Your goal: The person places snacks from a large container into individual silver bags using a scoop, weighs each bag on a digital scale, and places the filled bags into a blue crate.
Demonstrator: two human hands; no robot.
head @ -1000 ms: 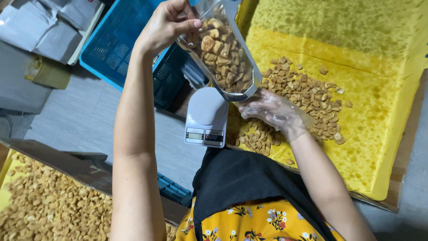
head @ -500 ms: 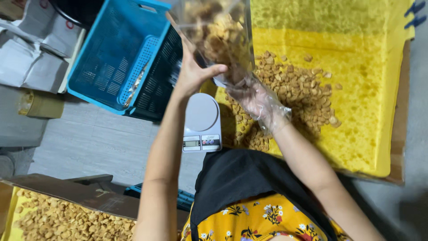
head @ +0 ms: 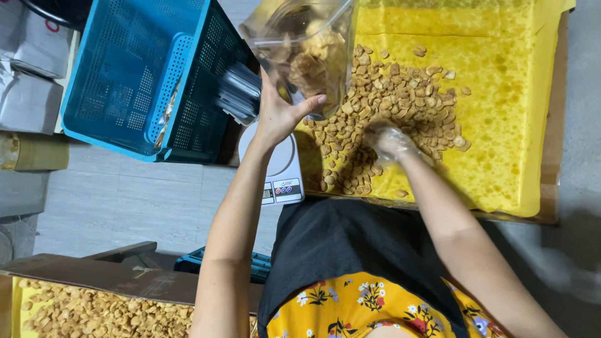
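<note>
Yellow paper, blotched with oil, lines a wide shallow tray (head: 501, 156) that fills the upper right of the head view, its brown edge running along the right and near sides. Grey tiled floor (head: 125, 200) lies open at left, between a blue perforated crate (head: 134, 75) and a second tray of fried snack pieces (head: 94, 313) at the lower left. A heap of golden snack pieces (head: 382, 106) sits on the paper's left half; the right half is mostly bare. The person's left hand (head: 278, 116) is raised above a small white kitchen scale (head: 278, 169), fingers and thumb curled around the lower edge of a clear plastic bag (head: 307, 50) partly filled with pieces, held above the heap's left edge. The right hand (head: 391, 141), in a thin clear glove, is down in the heap; motion blur hides how far its fingers are closed. Stacked flat packets (head: 241, 94) jut from the crate just beside the scale. White boxes (head: 28, 81) crowd the far left.
</note>
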